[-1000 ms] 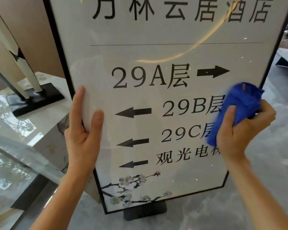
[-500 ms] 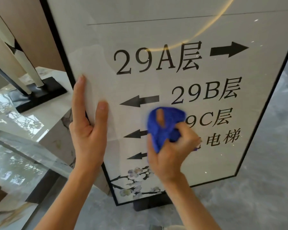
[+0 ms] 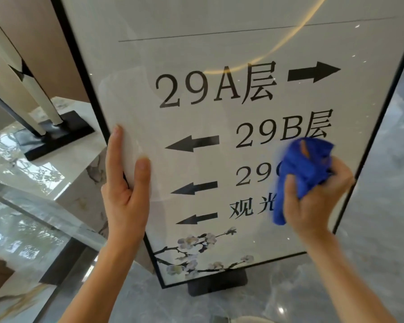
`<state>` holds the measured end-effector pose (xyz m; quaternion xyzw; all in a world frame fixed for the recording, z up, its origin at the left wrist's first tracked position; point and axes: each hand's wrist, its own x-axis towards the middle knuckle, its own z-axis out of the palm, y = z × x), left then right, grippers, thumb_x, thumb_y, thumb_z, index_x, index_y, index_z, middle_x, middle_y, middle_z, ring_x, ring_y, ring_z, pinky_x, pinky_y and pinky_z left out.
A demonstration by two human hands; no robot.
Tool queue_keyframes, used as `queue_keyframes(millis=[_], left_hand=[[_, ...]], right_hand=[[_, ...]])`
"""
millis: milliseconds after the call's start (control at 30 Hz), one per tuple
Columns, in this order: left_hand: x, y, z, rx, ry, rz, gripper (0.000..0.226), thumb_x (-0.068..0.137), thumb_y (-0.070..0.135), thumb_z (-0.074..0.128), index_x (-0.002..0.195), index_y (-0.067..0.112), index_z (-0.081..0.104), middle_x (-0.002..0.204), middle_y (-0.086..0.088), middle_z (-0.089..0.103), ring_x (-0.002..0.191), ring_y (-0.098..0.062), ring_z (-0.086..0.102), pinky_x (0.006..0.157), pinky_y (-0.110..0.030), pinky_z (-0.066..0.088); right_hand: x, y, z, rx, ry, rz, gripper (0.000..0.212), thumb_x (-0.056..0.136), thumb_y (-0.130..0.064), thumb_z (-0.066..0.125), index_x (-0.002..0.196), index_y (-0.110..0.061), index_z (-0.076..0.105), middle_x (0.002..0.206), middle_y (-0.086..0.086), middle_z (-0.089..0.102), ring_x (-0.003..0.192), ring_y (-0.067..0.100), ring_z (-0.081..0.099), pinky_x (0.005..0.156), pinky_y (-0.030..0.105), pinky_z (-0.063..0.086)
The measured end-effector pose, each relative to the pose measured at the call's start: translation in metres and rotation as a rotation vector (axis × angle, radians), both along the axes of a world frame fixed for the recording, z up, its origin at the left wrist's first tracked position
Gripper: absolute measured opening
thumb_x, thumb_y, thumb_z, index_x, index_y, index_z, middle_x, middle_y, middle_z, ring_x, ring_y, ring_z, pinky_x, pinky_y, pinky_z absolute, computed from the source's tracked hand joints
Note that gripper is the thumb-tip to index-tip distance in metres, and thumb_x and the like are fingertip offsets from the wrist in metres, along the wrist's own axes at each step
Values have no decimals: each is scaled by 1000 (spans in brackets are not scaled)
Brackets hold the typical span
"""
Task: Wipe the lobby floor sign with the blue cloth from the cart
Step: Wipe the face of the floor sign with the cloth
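1. The floor sign (image 3: 219, 101) fills the middle of the view. It is a tall panel with a thin black frame, and its printed face is turned toward the camera.
2. Its long axis runs from 12 o'clock to 6 o'clock, but it leans: the top goes a little toward 11 o'clock and the bottom toward 5 o'clock.
3. The sign stands on a dark foot (image 3: 217, 284) on the grey marble floor (image 3: 371, 264).
4. The left hand (image 3: 126, 194) grasps the sign's left edge at about 9 o'clock. The thumb lies on the front face and the fingers go along the frame.
5. The right hand (image 3: 313, 201) is clenched around the blue cloth (image 3: 299, 173) and presses it on the face at about 3 o'clock.
6. The cloth covers the end of the "29C" line and the last characters of the line below it.
7. The top of the sign is cut off by the picture edge. The cloth is blurred.
8. At 9 o'clock, a white marble ledge (image 3: 63, 159) carries a black base (image 3: 56, 136) with pale slanted posts.
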<state>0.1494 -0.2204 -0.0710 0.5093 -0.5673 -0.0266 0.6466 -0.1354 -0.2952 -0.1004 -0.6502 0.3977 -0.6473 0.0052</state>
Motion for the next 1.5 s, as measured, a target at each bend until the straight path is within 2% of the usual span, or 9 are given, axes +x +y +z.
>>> queue_keyframes(millis=[200, 333, 433, 567, 733, 867, 1067, 1300, 1500], left_hand=[[-10, 27, -39, 187, 81, 34, 45, 100, 59, 39, 141, 64, 23, 98, 53, 54, 68, 19, 55, 56, -5, 45], [-14, 33, -54, 235, 101, 53, 43, 98, 63, 37, 139, 67, 24, 80, 48, 54, 57, 1, 45, 49, -9, 40], [-15, 33, -57, 203, 89, 82, 43, 99, 60, 37, 140, 67, 24, 80, 48, 54, 57, 5, 46, 50, -10, 40], [-16, 32, -59, 173, 63, 64, 43, 103, 48, 39, 140, 66, 24, 89, 55, 52, 66, 22, 51, 56, -1, 40], [-13, 30, -68, 131, 29, 57, 50, 108, 28, 40, 144, 56, 22, 98, 59, 48, 72, 26, 51, 55, -1, 41], [-14, 28, -69, 104, 27, 39, 50, 108, 19, 40, 146, 47, 22, 115, 59, 45, 86, 32, 50, 65, 7, 39], [-14, 27, -73, 78, 14, 20, 51, 108, 12, 39, 148, 39, 22, 113, 60, 43, 92, 37, 45, 72, 12, 34], [-15, 28, -71, 111, 52, 34, 50, 108, 24, 40, 145, 54, 24, 98, 59, 48, 77, 29, 51, 62, 4, 39], [-16, 25, -72, 107, 73, 56, 47, 107, 30, 40, 146, 53, 25, 96, 55, 51, 74, 27, 50, 60, 3, 40]], right_hand=[[-64, -2, -43, 25, 17, -255, 27, 100, -32, 52, 121, -30, 36, 131, -41, 33, 118, -14, 38, 100, 16, 32], [-53, 10, -58, 48, -43, -279, 27, 103, -37, 51, 126, -29, 39, 127, -3, 36, 113, 44, 50, 101, 53, 46], [-20, 31, -70, 122, -146, -230, 35, 103, -37, 52, 132, -32, 31, 126, 20, 37, 115, 52, 49, 98, 62, 46], [45, 65, -91, 242, -229, -60, 38, 96, -30, 60, 129, -30, 42, 124, 14, 48, 106, 33, 59, 90, 49, 53], [112, 93, -117, 436, -159, 185, 20, 97, -31, 65, 79, -23, 61, 61, -1, 56, 50, 31, 52, 49, 53, 46], [152, 118, -145, 126, 542, 6, 49, 99, -32, 49, 147, -28, 42, 102, 0, 49, 80, 23, 49, 74, 39, 37], [114, 114, -163, 28, 682, -62, 63, 99, -32, 52, 158, -34, 31, 110, -3, 45, 87, 18, 48, 80, 38, 37], [-49, 72, -156, 622, 69, -256, 26, 90, -24, 64, 69, -34, 52, 57, -7, 55, 54, 7, 49, 50, 29, 39], [-116, 58, -154, 477, 208, -367, 29, 98, -35, 49, 123, -21, 48, 106, -4, 44, 87, 14, 45, 78, 26, 39]])
